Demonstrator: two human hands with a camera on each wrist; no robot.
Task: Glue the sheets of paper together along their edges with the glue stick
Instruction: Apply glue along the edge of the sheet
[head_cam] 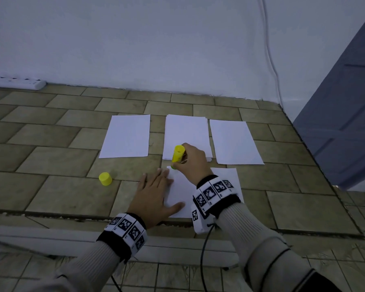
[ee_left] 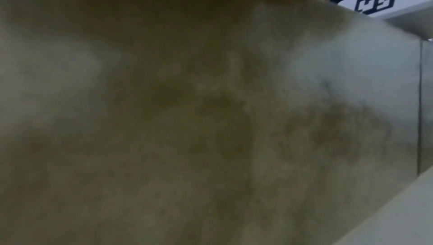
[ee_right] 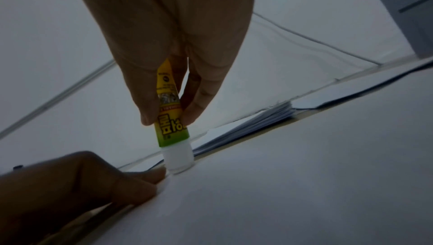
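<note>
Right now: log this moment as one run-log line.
right hand grips glue stick, tip on near sheet corner | left hand flat, holding sheet | cap off, on floor

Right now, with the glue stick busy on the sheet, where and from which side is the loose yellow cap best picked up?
The cap stands upright on the floor tiles, left of the left hand. Probably best: come from above and pinch its round side wall between thumb and fingers; nothing crowds it.

Dim bluish light, soft shadows; left wrist view blurred, murky; right wrist view dark.
</note>
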